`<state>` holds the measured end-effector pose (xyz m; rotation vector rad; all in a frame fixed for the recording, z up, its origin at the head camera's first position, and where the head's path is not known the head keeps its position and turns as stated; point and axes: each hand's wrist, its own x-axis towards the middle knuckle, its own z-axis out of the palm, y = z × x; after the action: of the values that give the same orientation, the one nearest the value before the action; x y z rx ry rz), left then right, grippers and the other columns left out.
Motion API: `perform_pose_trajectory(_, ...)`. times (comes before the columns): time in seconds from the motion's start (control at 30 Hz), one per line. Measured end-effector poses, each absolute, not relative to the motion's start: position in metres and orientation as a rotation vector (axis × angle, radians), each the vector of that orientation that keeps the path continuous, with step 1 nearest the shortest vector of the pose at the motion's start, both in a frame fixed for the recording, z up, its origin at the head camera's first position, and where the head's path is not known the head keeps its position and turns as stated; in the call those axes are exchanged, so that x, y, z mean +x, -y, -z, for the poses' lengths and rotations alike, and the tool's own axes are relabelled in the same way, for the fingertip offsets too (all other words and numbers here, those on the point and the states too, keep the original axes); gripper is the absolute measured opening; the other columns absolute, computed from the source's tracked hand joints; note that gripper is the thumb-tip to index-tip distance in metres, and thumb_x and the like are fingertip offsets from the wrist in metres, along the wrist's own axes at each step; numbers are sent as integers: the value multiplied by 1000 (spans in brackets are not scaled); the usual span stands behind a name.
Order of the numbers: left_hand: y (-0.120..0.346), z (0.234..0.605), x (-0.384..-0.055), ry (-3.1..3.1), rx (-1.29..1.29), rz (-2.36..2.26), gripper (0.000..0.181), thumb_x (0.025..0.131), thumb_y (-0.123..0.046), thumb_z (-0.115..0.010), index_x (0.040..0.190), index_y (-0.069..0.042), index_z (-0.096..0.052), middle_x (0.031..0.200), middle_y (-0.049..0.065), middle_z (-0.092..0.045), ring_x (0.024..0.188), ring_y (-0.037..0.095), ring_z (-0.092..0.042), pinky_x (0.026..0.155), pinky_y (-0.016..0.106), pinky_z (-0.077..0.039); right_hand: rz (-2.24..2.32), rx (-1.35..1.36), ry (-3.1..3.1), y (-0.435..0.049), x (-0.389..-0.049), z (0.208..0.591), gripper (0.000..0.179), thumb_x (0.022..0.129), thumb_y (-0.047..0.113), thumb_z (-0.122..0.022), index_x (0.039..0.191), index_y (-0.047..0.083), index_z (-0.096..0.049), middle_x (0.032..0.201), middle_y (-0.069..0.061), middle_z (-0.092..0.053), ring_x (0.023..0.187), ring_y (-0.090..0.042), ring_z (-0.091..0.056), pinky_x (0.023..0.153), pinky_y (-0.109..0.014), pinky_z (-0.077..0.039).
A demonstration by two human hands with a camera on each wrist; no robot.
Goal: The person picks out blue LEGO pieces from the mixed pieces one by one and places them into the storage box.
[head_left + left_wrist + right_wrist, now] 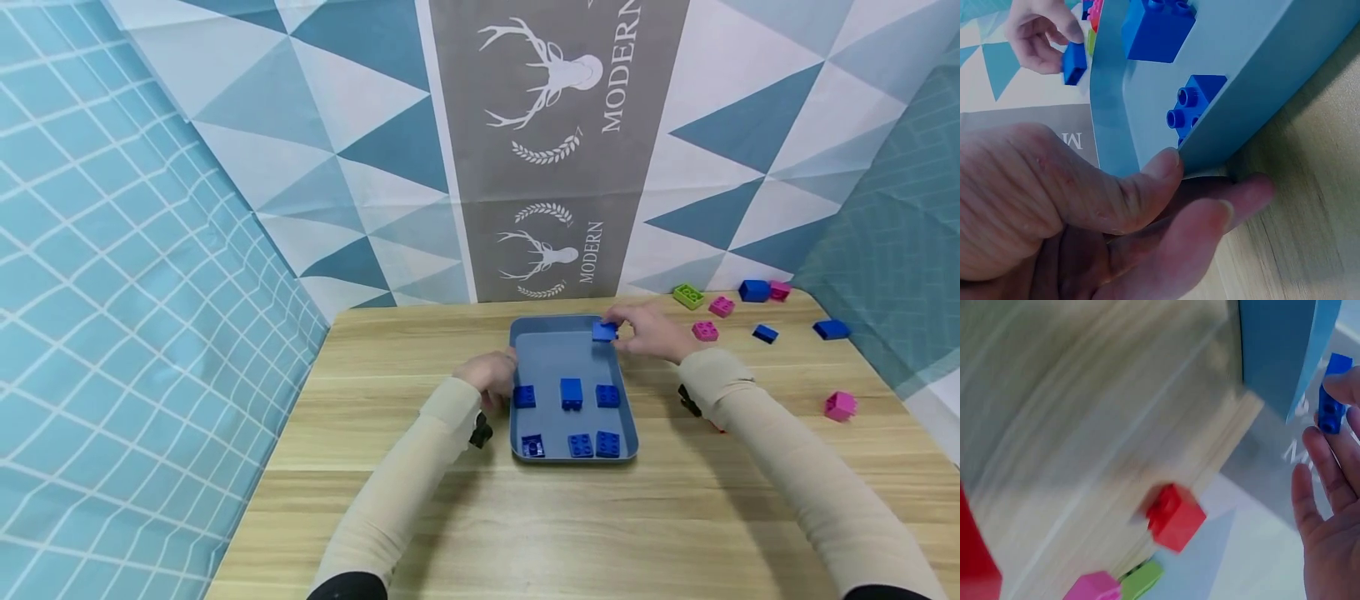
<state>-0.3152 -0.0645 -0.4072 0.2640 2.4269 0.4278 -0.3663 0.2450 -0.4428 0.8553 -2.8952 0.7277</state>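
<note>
One blue brick [604, 332], pinched by the right hand [654, 332] at the far right of the tray [555, 354] the left hand [489, 373] grips, seems mid-placement, needing lowering then release.

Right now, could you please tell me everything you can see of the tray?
The tray is grey-blue, rectangular with rounded corners and raised walls, and looks like smooth plastic. It sits open side up on the wood-grain table, with six blue bricks toward its near end. The left hand grips its left edge. At its far right corner, the right hand holds another brick; whether that touches the tray is unclear.
</note>
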Motion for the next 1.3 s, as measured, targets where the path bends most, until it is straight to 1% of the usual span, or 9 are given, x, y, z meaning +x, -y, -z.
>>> perform_pose_trajectory(0.1,64,409,-315,-2425,266,-428,83,100,3,-53,164,-6,-2,93,17,-75,82,31,-75,61,34,-63,-669,877,2944,-235,-363,448,32,86,12,-78,116,5,-70,120,-18,-70,116,-38,-63,102,-60,-51)
perform_pose_trajectory(0.23,63,411,-315,-2419,267,-427,82,100,3,-52,164,-6,-2,93,18,-75,81,31,-75,59,33,-62,-543,852,2980,-229,-359,457,22,83,17,-81,103,13,-73,122,-20,-68,121,-43,-57,106,-64,-44)
perform_pose_trajectory(0.4,62,412,-315,-2416,270,-437,82,100,4,-52,164,-5,-2,91,17,-75,80,30,-75,58,33,-62,-414,844,2964,-227,-358,464,17,80,21,-83,89,20,-70,116,-15,-71,130,-43,-49,115,-74,-21)
perform_pose_trajectory(0.53,62,411,-315,-2417,270,-453,81,99,6,-51,164,-4,-3,90,18,-75,80,31,-76,60,34,-63,-378,824,2948,-225,-357,464,17,77,23,-84,82,23,-67,109,-11,-73,129,-40,-48,116,-79,-6)
perform_pose_trajectory(0.7,62,411,-315,-2421,286,-448,80,99,6,-51,164,-3,-5,90,18,-75,81,31,-76,63,35,-64,-317,792,2971,-222,-356,465,19,77,22,-83,78,22,-64,97,-4,-74,129,-39,-48,115,-80,-4)
perform_pose_trajectory(0.8,63,412,-315,-2424,284,-446,80,99,6,-52,164,-4,-6,92,18,-74,80,31,-76,62,35,-64,-285,768,3004,-217,-356,464,16,79,21,-82,88,20,-69,99,-3,-75,130,-39,-46,115,-80,-3)
perform_pose_trajectory(0.93,64,412,-317,-2421,261,-452,81,99,6,-52,164,-5,-5,91,18,-74,80,31,-75,63,36,-64,-255,740,3038,-210,-358,462,22,82,20,-82,102,19,-72,104,-5,-76,130,-39,-45,115,-80,-1)
perform_pose_trajectory(1.07,64,410,-318,-2413,253,-460,80,99,5,-53,163,-4,-5,88,17,-74,82,32,-75,69,39,-65,-245,717,3035,-208,-360,462,17,80,17,-83,93,19,-71,99,-5,-75,131,-40,-44,115,-79,0)
perform_pose_trajectory(1.3,63,407,-319,-2426,265,-421,77,98,3,-54,161,-3,-11,87,15,-74,80,28,-76,67,35,-64,-243,710,3047,-206,-360,461,17,79,14,-83,88,17,-70,101,-8,-75,133,-42,-42,115,-80,-4)
